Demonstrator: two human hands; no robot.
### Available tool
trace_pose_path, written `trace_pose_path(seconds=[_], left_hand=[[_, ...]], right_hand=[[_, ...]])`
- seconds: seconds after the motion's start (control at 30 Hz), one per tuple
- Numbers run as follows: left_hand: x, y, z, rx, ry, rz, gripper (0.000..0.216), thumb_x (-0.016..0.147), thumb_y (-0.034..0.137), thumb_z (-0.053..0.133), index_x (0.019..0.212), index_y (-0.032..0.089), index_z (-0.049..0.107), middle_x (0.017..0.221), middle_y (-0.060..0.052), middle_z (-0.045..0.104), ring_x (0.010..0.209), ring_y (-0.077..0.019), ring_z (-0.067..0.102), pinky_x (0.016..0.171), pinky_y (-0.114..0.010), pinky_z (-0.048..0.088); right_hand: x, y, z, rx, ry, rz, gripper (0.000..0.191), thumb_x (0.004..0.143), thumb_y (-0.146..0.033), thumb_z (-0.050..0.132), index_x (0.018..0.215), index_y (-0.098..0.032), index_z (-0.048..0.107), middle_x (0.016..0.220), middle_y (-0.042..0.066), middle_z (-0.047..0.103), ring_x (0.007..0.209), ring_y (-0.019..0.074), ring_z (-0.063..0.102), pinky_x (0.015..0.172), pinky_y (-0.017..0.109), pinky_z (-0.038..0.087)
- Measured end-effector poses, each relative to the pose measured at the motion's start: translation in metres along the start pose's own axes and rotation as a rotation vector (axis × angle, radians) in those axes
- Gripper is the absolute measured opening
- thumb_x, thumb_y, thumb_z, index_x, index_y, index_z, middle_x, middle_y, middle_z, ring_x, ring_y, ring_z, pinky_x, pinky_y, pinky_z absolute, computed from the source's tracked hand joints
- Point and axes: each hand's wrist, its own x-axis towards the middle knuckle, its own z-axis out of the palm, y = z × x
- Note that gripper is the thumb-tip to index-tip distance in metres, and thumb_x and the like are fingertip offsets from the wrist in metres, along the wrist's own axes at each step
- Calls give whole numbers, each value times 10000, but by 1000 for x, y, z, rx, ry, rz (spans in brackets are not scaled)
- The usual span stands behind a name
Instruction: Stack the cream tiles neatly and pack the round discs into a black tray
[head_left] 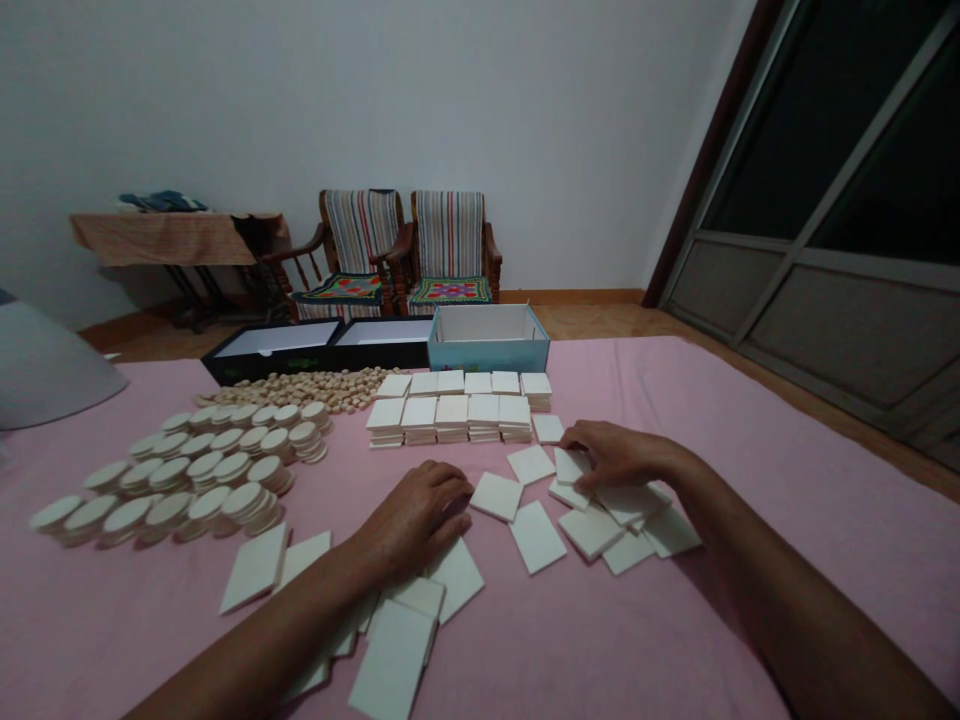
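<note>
My left hand (420,515) hovers low over the pink cloth, fingers bent and the thumb apart from them. Its fingertips are beside the left corner of a square wooden tile (496,496). Under its wrist lie loose larger tiles (397,650), partly hidden by the forearm. My right hand (619,458) has its thumb and fingers closed around the edges of a small square wooden tile (571,466). Below that hand is a loose heap of pale square tiles (592,530). Between the hands a few more tiles (537,537) lie flat.
Stacked square tiles (451,415) stand in rows ahead. To the left are rows of stacked round wooden discs (202,470), with a pile of small wooden pieces (307,390) behind. A blue box (487,355) and black boxes (277,362) line the far edge of the pink cloth (637,390).
</note>
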Motion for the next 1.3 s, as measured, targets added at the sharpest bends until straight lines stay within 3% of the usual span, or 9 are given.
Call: trace_pose_path(seconds=[0.1,0.33,0.53,0.73,0.9,1.0,1.13,1.23,1.3], left_hand=[[0,0,0,-2,-6,5,219,858,249,545,1058,178,598,1092,-101,598,1006,-238,527,864,-417,461],[0,0,0,7,-22,-5,225,860,243,542,1071,179,588,1095,-100,590,1008,-239,521,868,-420,459],[0,0,0,6,-16,-5,237,864,249,534,1082,177,589,1106,-103,589,1013,-238,522,868,-420,460],[-1,1,-1,-1,-12,-10,233,857,243,540,1071,173,600,1093,-101,596,1011,-237,527,872,-411,457],[1,1,0,2,-11,-8,224,860,241,540,1063,168,598,1085,-101,592,999,-236,526,868,-415,454],[1,0,1,4,-4,0,211,859,238,541,1053,175,596,1077,-97,594,996,-233,526,864,-414,456],[0,-1,2,5,12,21,193,856,239,545,1034,187,598,1072,-95,601,989,-231,531,854,-408,461],[0,0,2,12,9,19,192,858,238,541,1029,178,602,1070,-101,601,988,-235,533,850,-411,462],[0,1,1,13,9,11,203,857,242,542,1038,172,602,1074,-104,600,989,-237,534,851,-414,462]], right_hand=[[-1,1,-5,-15,30,4,449,654,-299,668,1069,-140,600,1050,118,606,934,246,556,809,342,440],[22,7,7,41,446,-85,529,736,-353,662,1209,-166,514,1167,131,539,1081,251,485,925,376,395],[36,19,20,88,545,-74,441,750,-139,573,1185,-201,537,1175,106,587,1072,226,529,899,368,414],[32,15,20,125,379,161,327,719,-217,622,1036,-155,570,920,85,677,790,192,622,662,275,447],[38,10,28,124,425,161,401,730,-163,589,1124,-149,516,951,89,676,790,172,619,648,250,422],[35,8,24,88,444,185,349,726,-182,590,1072,-153,548,928,87,672,775,177,607,643,259,414],[23,-9,15,89,451,25,189,733,-146,559,912,-174,611,866,53,654,767,163,583,679,261,422],[16,-28,15,93,357,-172,276,722,-120,573,984,-192,625,1005,70,642,938,191,560,796,292,419],[14,-38,19,30,284,-211,348,706,-109,588,1042,-196,615,1090,89,619,1017,218,526,845,319,402]])
